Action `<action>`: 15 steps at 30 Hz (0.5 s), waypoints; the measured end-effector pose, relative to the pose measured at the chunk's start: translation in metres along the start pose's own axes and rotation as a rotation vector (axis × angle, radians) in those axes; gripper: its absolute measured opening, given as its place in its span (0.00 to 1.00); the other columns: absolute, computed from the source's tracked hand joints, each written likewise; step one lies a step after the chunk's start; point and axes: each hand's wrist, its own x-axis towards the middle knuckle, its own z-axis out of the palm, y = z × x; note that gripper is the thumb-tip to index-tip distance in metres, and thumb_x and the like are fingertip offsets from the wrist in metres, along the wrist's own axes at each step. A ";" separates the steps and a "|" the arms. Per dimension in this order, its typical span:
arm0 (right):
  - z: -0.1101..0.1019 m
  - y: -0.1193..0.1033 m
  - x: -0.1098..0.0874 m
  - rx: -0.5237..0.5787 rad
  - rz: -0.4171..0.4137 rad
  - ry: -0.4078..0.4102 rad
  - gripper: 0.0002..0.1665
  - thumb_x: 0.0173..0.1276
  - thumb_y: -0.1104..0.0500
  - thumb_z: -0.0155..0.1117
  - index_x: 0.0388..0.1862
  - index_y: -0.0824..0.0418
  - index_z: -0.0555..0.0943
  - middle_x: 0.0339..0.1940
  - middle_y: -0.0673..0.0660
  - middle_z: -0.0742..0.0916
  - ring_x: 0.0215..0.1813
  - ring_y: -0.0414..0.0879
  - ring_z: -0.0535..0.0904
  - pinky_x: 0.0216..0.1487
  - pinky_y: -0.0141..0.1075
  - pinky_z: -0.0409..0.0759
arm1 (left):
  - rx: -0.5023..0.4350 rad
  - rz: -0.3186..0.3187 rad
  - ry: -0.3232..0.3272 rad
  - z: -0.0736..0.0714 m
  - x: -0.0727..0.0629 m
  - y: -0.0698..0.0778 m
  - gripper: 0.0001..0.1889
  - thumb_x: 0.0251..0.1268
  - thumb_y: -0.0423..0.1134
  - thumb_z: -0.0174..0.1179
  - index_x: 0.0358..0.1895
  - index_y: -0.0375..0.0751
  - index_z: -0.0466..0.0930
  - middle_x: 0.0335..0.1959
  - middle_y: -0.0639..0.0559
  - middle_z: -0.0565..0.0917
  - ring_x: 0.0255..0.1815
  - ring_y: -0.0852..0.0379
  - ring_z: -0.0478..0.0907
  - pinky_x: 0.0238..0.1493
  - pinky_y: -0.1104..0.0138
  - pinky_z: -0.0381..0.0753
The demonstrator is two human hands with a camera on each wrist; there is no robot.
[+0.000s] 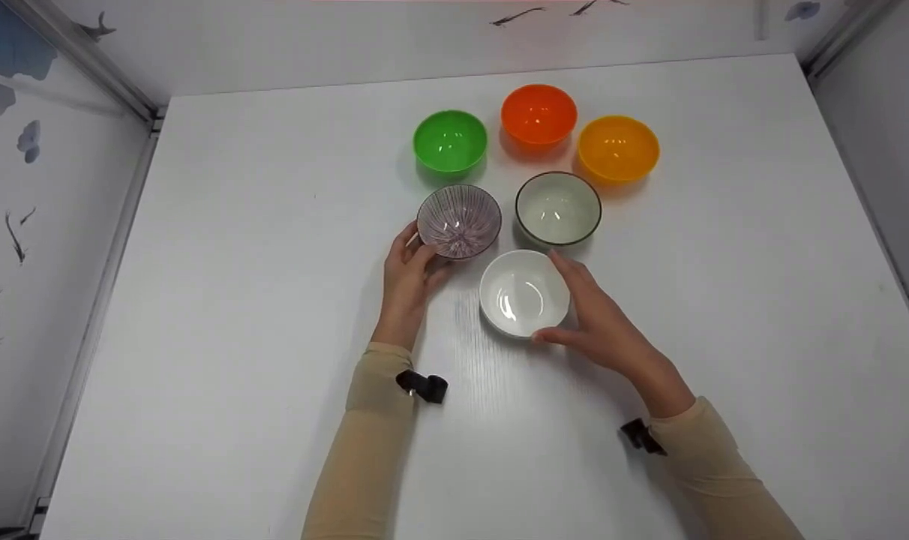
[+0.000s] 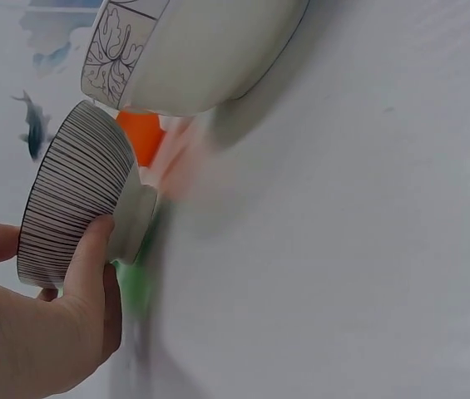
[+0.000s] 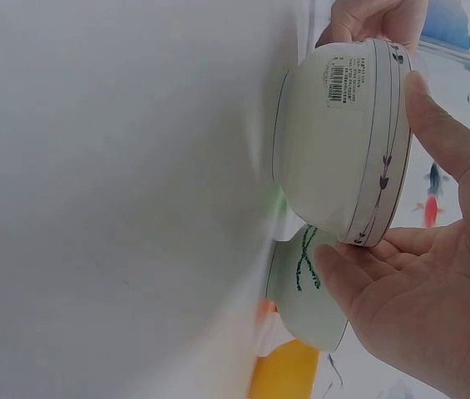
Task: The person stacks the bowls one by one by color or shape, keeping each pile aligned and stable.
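Note:
In the head view my left hand (image 1: 407,277) grips the near-left rim of a purple-striped bowl (image 1: 460,222). The left wrist view shows dark lines round the outside of this striped bowl (image 2: 76,195) and a plain foot, with the thumb against its side. My right hand (image 1: 601,322) spans the right side of a white bowl (image 1: 523,294), thumb at the near rim and fingers at the far rim. A barcode label and a thin patterned band mark that white bowl (image 3: 326,141) in the right wrist view. Both bowls are upright.
Behind the held bowls stands a pale bowl with a dark rim (image 1: 558,208). Farther back are a green bowl (image 1: 450,142), an orange-red bowl (image 1: 538,115) and a yellow-orange bowl (image 1: 618,148). White walls edge the white table (image 1: 237,300) at the back and sides.

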 end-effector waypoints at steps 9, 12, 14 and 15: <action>0.000 0.001 0.000 0.020 0.015 -0.001 0.70 0.51 0.53 0.82 0.83 0.53 0.46 0.81 0.59 0.59 0.79 0.56 0.58 0.80 0.57 0.57 | 0.006 0.021 -0.006 -0.001 -0.006 0.004 0.29 0.71 0.29 0.53 0.74 0.42 0.62 0.74 0.42 0.68 0.66 0.45 0.75 0.67 0.51 0.77; 0.001 0.001 0.000 0.020 0.015 -0.001 0.70 0.51 0.53 0.82 0.83 0.53 0.46 0.81 0.59 0.59 0.79 0.56 0.58 0.80 0.57 0.57 | 0.030 0.022 -0.009 -0.002 -0.008 0.006 0.29 0.70 0.29 0.53 0.74 0.43 0.62 0.73 0.43 0.68 0.66 0.46 0.75 0.65 0.53 0.79; 0.001 0.001 0.000 0.020 0.017 -0.003 0.69 0.51 0.53 0.82 0.83 0.53 0.46 0.81 0.59 0.59 0.79 0.56 0.58 0.80 0.57 0.57 | 0.045 0.020 -0.013 -0.002 -0.009 0.008 0.29 0.70 0.30 0.53 0.74 0.43 0.62 0.73 0.43 0.69 0.65 0.47 0.76 0.63 0.54 0.80; 0.001 0.001 0.000 0.019 0.017 -0.004 0.69 0.52 0.52 0.82 0.83 0.53 0.46 0.81 0.59 0.59 0.79 0.56 0.58 0.80 0.57 0.57 | 0.046 0.018 -0.017 -0.003 -0.010 0.009 0.29 0.70 0.30 0.53 0.74 0.43 0.62 0.73 0.43 0.69 0.65 0.48 0.75 0.63 0.54 0.80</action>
